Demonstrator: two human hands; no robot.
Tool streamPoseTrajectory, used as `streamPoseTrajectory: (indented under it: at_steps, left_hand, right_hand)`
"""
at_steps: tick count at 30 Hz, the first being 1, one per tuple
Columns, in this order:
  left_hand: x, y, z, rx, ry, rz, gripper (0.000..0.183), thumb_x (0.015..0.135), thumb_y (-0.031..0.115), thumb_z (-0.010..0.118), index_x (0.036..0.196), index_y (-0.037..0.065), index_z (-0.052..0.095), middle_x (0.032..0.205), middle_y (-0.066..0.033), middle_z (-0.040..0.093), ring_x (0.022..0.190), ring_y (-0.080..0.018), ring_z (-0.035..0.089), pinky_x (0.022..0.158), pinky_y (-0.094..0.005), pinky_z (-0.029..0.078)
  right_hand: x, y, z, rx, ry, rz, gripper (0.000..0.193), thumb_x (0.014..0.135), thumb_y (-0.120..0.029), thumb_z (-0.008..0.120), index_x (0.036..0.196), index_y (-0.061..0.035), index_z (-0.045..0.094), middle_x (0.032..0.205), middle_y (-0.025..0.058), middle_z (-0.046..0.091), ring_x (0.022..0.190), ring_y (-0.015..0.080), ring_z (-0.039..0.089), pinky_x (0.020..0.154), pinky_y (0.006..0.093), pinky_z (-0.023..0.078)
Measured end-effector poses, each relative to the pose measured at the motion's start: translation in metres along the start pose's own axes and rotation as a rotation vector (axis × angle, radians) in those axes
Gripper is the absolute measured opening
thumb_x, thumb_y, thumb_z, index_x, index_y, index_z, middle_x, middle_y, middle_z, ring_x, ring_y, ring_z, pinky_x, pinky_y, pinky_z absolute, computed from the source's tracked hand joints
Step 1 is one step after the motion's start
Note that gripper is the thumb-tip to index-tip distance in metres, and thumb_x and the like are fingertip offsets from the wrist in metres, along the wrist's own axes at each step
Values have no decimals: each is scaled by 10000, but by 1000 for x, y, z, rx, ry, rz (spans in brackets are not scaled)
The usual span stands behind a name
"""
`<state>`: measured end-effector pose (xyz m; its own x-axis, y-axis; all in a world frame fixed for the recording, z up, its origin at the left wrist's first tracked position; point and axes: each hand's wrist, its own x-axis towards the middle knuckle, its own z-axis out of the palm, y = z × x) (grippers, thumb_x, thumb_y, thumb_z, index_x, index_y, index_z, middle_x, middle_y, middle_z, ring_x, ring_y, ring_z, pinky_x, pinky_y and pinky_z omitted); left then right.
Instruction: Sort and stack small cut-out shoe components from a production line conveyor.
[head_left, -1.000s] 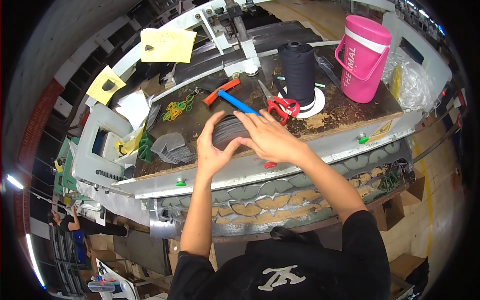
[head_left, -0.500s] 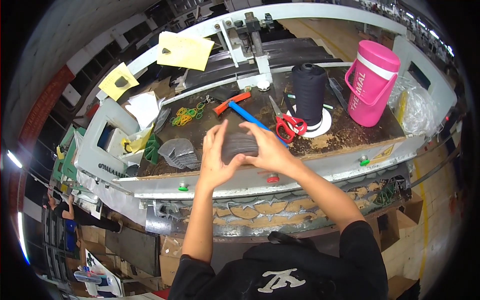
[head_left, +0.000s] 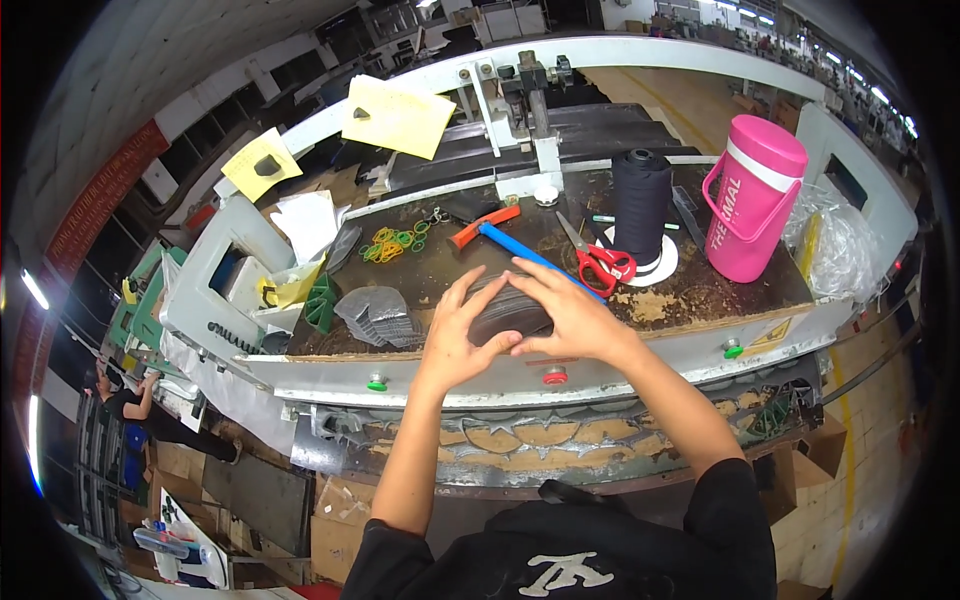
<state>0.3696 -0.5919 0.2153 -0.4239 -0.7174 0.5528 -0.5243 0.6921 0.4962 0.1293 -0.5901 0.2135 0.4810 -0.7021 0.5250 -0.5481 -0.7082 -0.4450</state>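
Note:
Between my two hands is a stack of thin dark grey cut pieces (head_left: 508,308) with curved edges, above the front of the worktop. My left hand (head_left: 458,338) is curved round its left side, and my right hand (head_left: 580,322) grips the right side. The thumbs meet at the near edge while the fingertips come together at the far edge. Left of my left hand lies another stack of grey cut pieces (head_left: 378,315). A hammer (head_left: 515,250) with an orange head and blue handle lies just beyond my hands. Red-handled scissors (head_left: 604,268) rest beside the handle's end.
Yellow and green rubber bands (head_left: 392,243) lie at the back left. A dark thread cone (head_left: 640,205) and a pink jug (head_left: 757,200) stand to the right. Green buttons (head_left: 733,349) and a red button (head_left: 555,375) line the machine's front. Another person (head_left: 150,410) is far left.
The whole view has shifted, so the bench sits lower and further right in the picture. My fingertips have drawn closer together over the stack, which now looks more tilted.

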Motion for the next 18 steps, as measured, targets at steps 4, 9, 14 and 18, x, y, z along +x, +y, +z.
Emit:
streamPoseTrajectory:
  at_steps: [4, 9, 14, 18]
  left_hand:
    - [-1, 4, 0, -227, 60, -216, 802, 789, 220, 929, 1492, 38, 590, 1357, -209, 666, 1251, -341, 665, 1076, -429, 514]
    - [-4, -8, 10, -244, 7, -233, 855, 786, 236, 946, 1509, 19, 545, 1398, -215, 667, 1276, -351, 669, 1095, -430, 505]
    - [-3, 2, 2, 209, -83, -111, 1133, 799, 615, 850, 1629, -2, 389, 1669, -341, 356, 1565, -468, 365, 1260, -526, 334]
    - [0, 4, -10, 28, -33, -100, 1137, 800, 583, 878, 1615, -39, 386, 1694, -323, 323, 1571, -499, 328, 1269, -530, 324]
  right_hand:
    - [8, -3, -5, 273, 27, 276, 812, 690, -204, 1001, 1365, -51, 576, 1237, 198, 679, 1147, 396, 703, 1000, 460, 571]
    - [10, 3, 13, 224, 37, 149, 982, 624, -287, 1024, 1433, -32, 529, 1322, 230, 624, 1264, 408, 632, 1087, 482, 512]
    - [14, 5, 11, 146, 16, 41, 1047, 627, -393, 999, 1482, -17, 525, 1517, 241, 537, 1387, 442, 549, 1164, 505, 464]
    - [21, -5, 6, 286, -77, 259, 1067, 627, -373, 1011, 1506, -23, 520, 1539, 245, 523, 1428, 428, 516, 1196, 480, 437]
